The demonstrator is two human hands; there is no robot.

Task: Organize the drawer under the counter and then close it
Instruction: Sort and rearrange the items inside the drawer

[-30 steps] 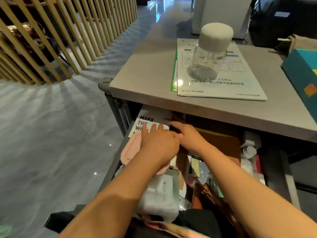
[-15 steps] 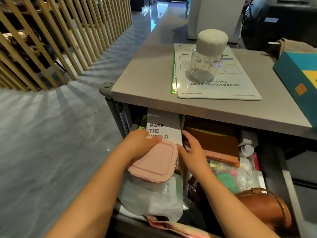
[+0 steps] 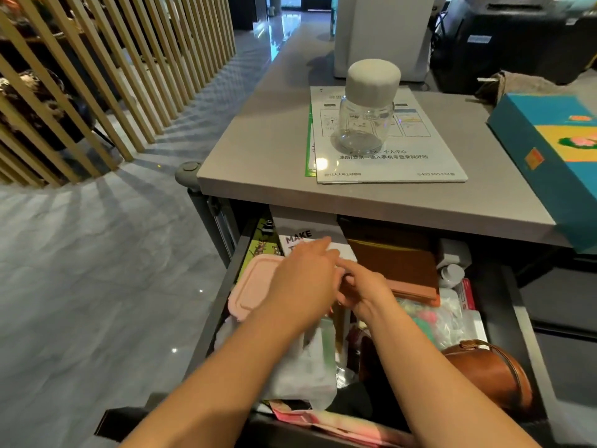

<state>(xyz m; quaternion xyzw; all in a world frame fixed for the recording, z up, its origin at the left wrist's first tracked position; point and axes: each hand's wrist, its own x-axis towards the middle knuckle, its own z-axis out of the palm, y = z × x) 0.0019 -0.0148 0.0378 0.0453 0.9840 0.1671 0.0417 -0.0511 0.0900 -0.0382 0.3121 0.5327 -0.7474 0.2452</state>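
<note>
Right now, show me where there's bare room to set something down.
Counter: bare strip between its left edge and the leaflet; narrower gap between leaflet and teal box. Drawer is crowded: pink box, brown notebook, leather bag, left hand, right hand.

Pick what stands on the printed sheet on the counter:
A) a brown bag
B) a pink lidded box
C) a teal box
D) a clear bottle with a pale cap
D: the bottle stands upright on the sheet on the counter; the bag and pink box lie down in the open drawer, and the teal box sits off the sheet at the counter's right edge.
</note>
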